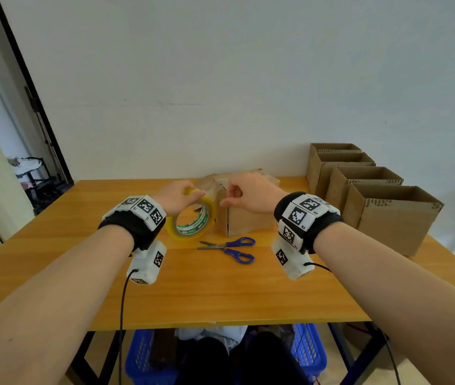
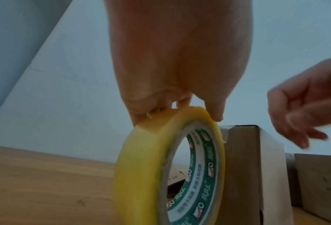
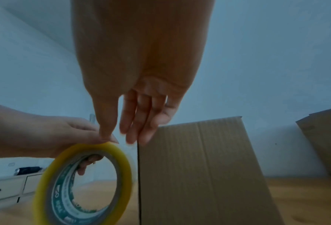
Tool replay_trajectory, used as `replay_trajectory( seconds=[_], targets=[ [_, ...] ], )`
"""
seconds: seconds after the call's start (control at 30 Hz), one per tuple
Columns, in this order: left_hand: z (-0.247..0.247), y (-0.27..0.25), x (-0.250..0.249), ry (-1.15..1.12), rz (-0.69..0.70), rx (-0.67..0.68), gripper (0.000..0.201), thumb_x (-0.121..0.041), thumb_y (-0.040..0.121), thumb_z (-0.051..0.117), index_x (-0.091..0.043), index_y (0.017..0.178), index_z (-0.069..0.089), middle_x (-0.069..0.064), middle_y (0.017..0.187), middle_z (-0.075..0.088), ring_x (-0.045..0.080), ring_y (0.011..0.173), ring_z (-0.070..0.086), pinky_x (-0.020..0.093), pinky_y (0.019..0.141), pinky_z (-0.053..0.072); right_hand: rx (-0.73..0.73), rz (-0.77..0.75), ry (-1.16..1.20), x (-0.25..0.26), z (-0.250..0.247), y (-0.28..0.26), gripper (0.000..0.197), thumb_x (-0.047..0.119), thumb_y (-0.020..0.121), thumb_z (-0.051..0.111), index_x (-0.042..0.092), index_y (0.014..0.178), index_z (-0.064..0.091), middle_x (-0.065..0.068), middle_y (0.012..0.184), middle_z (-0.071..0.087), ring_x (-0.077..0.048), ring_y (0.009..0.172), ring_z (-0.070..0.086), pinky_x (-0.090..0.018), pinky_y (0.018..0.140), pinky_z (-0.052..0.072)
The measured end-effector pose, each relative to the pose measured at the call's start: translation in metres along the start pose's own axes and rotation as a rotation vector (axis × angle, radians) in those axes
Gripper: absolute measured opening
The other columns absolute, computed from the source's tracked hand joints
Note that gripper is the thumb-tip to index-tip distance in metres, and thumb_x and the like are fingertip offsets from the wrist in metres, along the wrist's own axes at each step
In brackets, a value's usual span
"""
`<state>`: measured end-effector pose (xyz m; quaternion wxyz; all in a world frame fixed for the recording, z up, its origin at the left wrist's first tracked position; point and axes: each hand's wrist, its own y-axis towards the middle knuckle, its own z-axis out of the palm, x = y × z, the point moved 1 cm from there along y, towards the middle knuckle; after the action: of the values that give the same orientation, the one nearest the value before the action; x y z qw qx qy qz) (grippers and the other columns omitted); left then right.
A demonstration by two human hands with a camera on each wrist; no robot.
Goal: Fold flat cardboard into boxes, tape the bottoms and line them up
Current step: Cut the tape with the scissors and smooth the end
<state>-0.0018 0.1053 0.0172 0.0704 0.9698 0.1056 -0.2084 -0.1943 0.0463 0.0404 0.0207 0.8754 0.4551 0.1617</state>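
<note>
My left hand [image 1: 181,198] grips the top of a yellow tape roll [image 1: 184,236] with a green printed core, thumb on one rim and fingers on the other [image 2: 137,167]. The roll hangs upright just above the table. Right behind it stands a brown cardboard box [image 1: 248,218], its flaps folded shut on top. My right hand [image 1: 245,193] hovers over the box's near left corner, a little right of the roll's top. Its fingers are loosely bent and hold nothing [image 3: 141,60]. In the left wrist view the right hand [image 2: 305,106] is clearly apart from the roll.
Blue-handled scissors [image 1: 231,248] lie part open on the wooden table [image 1: 220,295] in front of the box. Several open-topped boxes [image 1: 387,212] stand in a row along the right edge. Blue baskets [image 1: 143,357] sit under the table. A white wall is behind.
</note>
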Motion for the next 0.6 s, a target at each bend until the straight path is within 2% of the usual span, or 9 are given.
replay_trajectory(
  seconds=[0.07, 0.13, 0.23, 0.37, 0.47, 0.53, 0.6],
  targets=[
    [0.001, -0.001, -0.003, 0.009, -0.001, 0.004, 0.047, -0.046, 0.094, 0.046, -0.007, 0.119, 0.058, 0.011, 0.120, 0.060, 0.024, 0.107, 0.055, 0.032, 0.085, 0.040, 0.175, 0.033, -0.044, 0.001, 0.010, -0.003, 0.028, 0.037, 0.087, 0.065, 0.010, 0.095, 0.068, -0.001, 0.092, 0.065, -0.018, 0.086, 0.061, -0.028, 0.075, 0.050],
    [0.003, -0.003, -0.004, 0.014, -0.015, 0.022, 0.047, -0.044, 0.095, 0.046, -0.006, 0.122, 0.054, 0.011, 0.121, 0.058, 0.024, 0.107, 0.054, 0.030, 0.083, 0.040, 0.325, 0.073, -0.102, -0.001, 0.024, -0.006, 0.025, 0.029, 0.086, 0.068, 0.007, 0.098, 0.071, -0.006, 0.098, 0.069, -0.022, 0.091, 0.064, -0.032, 0.080, 0.054],
    [0.005, -0.004, -0.005, 0.018, -0.036, 0.047, 0.050, -0.044, 0.096, 0.044, -0.007, 0.129, 0.048, 0.011, 0.124, 0.057, 0.024, 0.110, 0.054, 0.030, 0.086, 0.040, 0.476, 0.139, -0.254, -0.003, 0.043, -0.011, 0.037, 0.027, 0.086, 0.069, 0.004, 0.114, 0.064, -0.010, 0.111, 0.067, -0.028, 0.102, 0.063, -0.040, 0.090, 0.053],
    [0.006, -0.004, -0.004, -0.009, -0.037, 0.058, 0.050, -0.042, 0.096, 0.045, -0.007, 0.132, 0.046, 0.012, 0.124, 0.058, 0.024, 0.112, 0.053, 0.033, 0.092, 0.041, 0.509, 0.171, -0.336, -0.007, 0.052, -0.017, 0.049, 0.033, 0.086, 0.068, 0.006, 0.125, 0.056, -0.010, 0.119, 0.060, -0.029, 0.106, 0.059, -0.040, 0.090, 0.051],
    [0.007, -0.003, -0.004, -0.050, -0.023, 0.060, 0.045, -0.037, 0.097, 0.047, -0.008, 0.130, 0.048, 0.012, 0.129, 0.054, 0.025, 0.116, 0.051, 0.032, 0.093, 0.039, 0.507, 0.175, -0.334, -0.007, 0.054, -0.019, 0.049, 0.034, 0.087, 0.068, 0.007, 0.125, 0.054, -0.011, 0.119, 0.059, -0.030, 0.105, 0.059, -0.040, 0.089, 0.051],
    [0.007, -0.001, -0.002, -0.079, -0.017, 0.051, 0.043, -0.036, 0.096, 0.049, -0.008, 0.129, 0.049, 0.010, 0.132, 0.052, 0.024, 0.118, 0.049, 0.031, 0.092, 0.038, 0.493, 0.170, -0.346, -0.005, 0.055, -0.019, 0.044, 0.032, 0.088, 0.066, 0.006, 0.122, 0.055, -0.011, 0.116, 0.059, -0.029, 0.102, 0.060, -0.037, 0.084, 0.052],
    [0.009, 0.000, 0.001, -0.106, -0.015, 0.032, 0.046, -0.040, 0.094, 0.050, -0.009, 0.128, 0.051, 0.008, 0.132, 0.053, 0.022, 0.118, 0.050, 0.030, 0.092, 0.038, 0.490, 0.152, -0.371, -0.004, 0.056, -0.019, 0.033, 0.025, 0.091, 0.063, 0.005, 0.116, 0.055, -0.011, 0.107, 0.060, -0.029, 0.091, 0.059, -0.034, 0.074, 0.050]
  ],
)
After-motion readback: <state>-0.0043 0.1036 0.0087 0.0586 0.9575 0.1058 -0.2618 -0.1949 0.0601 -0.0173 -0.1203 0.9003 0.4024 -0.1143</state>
